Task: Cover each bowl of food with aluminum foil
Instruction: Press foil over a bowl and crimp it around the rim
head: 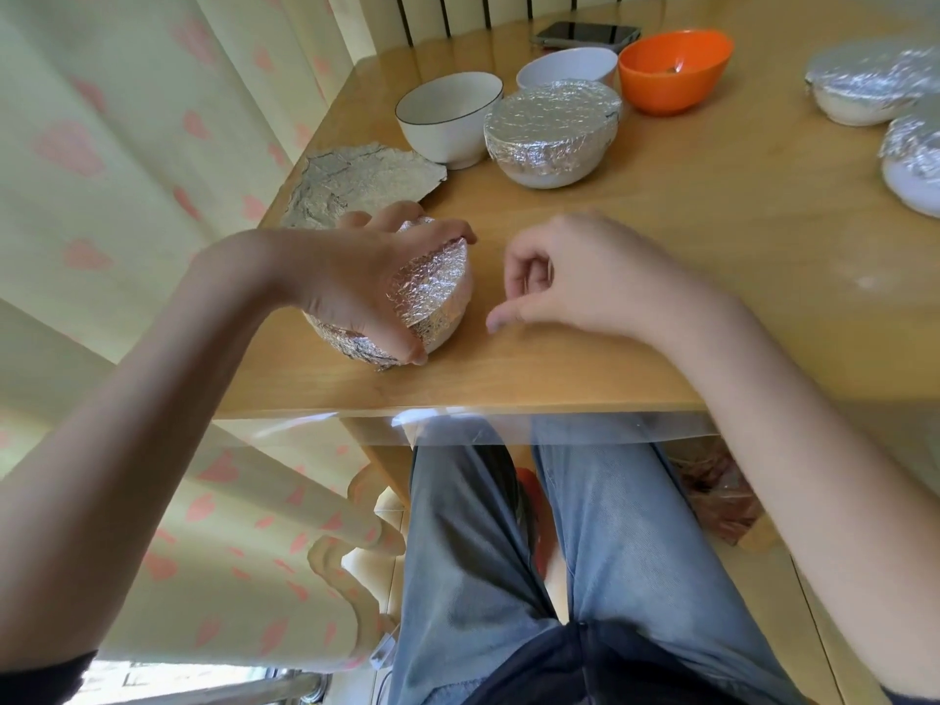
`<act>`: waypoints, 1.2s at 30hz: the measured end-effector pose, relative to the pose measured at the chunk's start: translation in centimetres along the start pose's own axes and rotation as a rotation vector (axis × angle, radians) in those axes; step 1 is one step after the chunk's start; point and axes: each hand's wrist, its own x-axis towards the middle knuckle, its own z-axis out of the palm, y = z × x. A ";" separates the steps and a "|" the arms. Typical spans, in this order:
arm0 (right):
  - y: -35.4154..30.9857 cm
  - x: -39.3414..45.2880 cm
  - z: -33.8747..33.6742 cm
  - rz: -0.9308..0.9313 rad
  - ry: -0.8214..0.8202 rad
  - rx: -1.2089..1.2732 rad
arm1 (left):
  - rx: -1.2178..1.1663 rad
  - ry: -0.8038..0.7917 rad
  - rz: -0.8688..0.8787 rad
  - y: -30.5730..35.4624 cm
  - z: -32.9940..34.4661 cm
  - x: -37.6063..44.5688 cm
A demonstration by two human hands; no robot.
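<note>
A small white bowl wrapped in crinkled foil point(432, 287) sits near the table's front left corner. My left hand point(351, 277) grips it from above and the left, fingers pressed on the foil's rim. My right hand point(569, 277) hovers just to its right with fingers loosely curled, holding nothing. A loose crumpled foil sheet point(356, 180) lies behind the bowl. Farther back stand a foil-covered white bowl point(552, 132), an uncovered black-rimmed white bowl point(447, 117), another uncovered white bowl point(564, 66) and an uncovered orange bowl point(671, 68).
Two more foil-covered bowls point(864, 86) point(915, 160) sit at the right edge of the wooden table point(661, 236). A dark phone point(585, 34) lies at the back. A heart-patterned curtain point(127, 145) hangs left of the table. My legs in jeans show below the table's edge.
</note>
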 end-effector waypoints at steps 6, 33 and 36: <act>-2.2 -1.7 3.0 0.006 0.199 0.039 | 0.016 -0.063 -0.016 -0.3 -0.5 0.0; -0.5 -1.6 2.9 0.317 0.295 0.997 | -0.967 0.768 0.033 -5.4 3.8 -1.0; -3.3 -0.2 5.2 0.388 0.298 1.223 | -1.616 0.902 -0.156 -3.8 7.7 -0.5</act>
